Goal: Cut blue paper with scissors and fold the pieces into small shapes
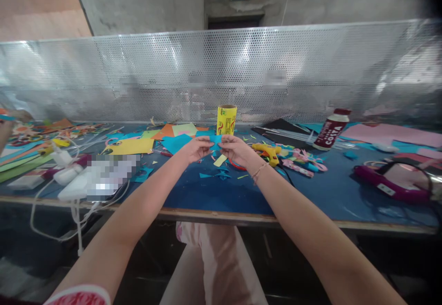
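Observation:
A small piece of blue paper point(216, 142) is held up between my two hands, above the middle of the table. My left hand point(200, 149) pinches its left side, and my right hand point(235, 149) pinches the right side. Right behind it stands a yellow printed cardboard tube point(227, 117). Blue paper scraps point(221, 173) and a pale yellow strip point(220, 160) lie on the table below my hands. To the right of my right hand rests a yellow hot glue gun point(269, 152).
Yellow paper point(133, 146) and blue sheets lie left of centre. A phone point(110, 178) and white cables sit near the front edge. On the right are a Costa bottle point(332, 129), pink paper point(393, 134) and a purple ring-shaped object point(390, 186). Another person's hand point(17, 116) shows far left.

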A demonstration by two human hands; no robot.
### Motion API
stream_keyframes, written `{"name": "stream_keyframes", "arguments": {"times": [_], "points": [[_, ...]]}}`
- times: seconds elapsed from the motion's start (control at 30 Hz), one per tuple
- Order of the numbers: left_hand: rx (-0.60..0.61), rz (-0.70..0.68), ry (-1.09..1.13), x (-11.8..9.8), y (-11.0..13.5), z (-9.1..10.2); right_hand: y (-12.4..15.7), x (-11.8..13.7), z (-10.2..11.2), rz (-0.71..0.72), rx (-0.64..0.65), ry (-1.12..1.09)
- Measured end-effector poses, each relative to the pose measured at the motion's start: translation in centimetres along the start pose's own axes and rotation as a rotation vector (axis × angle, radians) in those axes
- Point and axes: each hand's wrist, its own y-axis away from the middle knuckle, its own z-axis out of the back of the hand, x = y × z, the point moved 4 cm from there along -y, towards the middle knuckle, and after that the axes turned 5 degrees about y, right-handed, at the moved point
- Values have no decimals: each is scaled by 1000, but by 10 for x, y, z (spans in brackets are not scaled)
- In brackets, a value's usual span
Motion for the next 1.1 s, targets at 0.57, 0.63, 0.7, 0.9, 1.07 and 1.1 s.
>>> {"name": "stream_keyframes", "arguments": {"times": [0.57, 0.63, 0.7, 0.9, 1.07, 1.1], "points": [[126, -103, -39, -5, 3, -3, 0, 3, 0, 28, 39, 33], [144, -112, -74, -4, 4, -5, -1, 3, 1, 94, 0, 137], [123, -142, -105, -5, 5, -6, 0, 9, 3, 260, -87, 322], [67, -269, -198, -7, 7, -7, 17, 28, -12, 798, -251, 937], [70, -293, -202, -7, 7, -8, 19, 26, -17, 876, -234, 1054], [73, -295, -190, -7, 6, -8, 19, 25, -17, 880, -224, 1071]]}}
